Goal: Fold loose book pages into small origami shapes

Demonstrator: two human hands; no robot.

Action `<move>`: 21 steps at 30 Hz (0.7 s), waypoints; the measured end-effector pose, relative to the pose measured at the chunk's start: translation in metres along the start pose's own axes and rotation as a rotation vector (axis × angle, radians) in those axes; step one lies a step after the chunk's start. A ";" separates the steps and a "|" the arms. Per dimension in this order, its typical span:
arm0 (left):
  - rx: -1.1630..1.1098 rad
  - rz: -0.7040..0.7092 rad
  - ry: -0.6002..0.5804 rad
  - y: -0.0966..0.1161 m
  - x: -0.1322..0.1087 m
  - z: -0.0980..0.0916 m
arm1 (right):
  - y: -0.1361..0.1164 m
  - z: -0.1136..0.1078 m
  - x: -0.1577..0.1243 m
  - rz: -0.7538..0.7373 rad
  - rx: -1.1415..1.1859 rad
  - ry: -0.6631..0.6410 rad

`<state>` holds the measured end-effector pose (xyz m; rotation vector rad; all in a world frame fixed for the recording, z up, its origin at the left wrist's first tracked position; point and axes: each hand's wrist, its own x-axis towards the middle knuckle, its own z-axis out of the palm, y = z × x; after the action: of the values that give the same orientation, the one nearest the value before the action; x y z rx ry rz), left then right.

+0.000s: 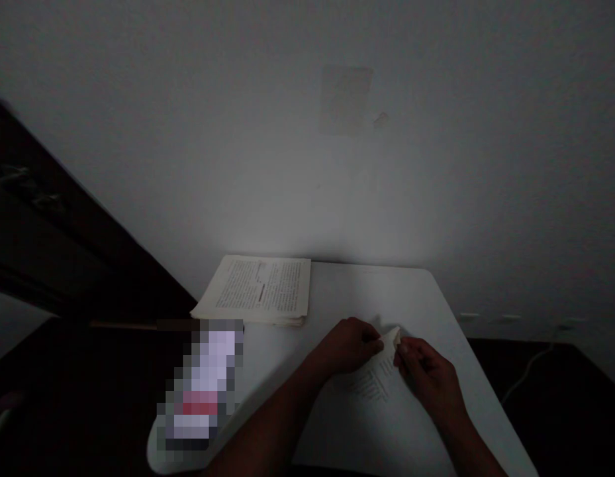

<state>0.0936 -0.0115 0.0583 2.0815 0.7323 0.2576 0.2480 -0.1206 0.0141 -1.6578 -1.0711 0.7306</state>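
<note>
A printed sheet of paper (371, 383) lies low over the table between my hands, its far tip folded to a point. My left hand (354, 344) pinches the paper's left edge near that tip, thumb and fingers together. On the other side, my right hand (429, 374) has its fingertips closed on the folded right edge. Both hands touch the same sheet, and the fingers cover part of its upper edges. The room is dim, so the fine creases are hard to make out.
The white table (377, 291) stands against a pale wall (267, 146). A stack of printed pages (260, 288) lies at its back left. Nearer on the left is a blurred-out, phone-shaped object (205, 381). A dark door (53, 218) stands at left, and a cable (528, 371) hangs at right.
</note>
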 end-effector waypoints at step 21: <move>-0.574 0.009 0.320 -0.002 -0.034 -0.002 | -0.049 0.051 0.000 -0.210 -0.030 -0.147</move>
<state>0.0648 -0.0294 0.0604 1.5110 0.7301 0.7289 0.1892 -0.0941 0.0437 -1.5064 -1.3436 0.7096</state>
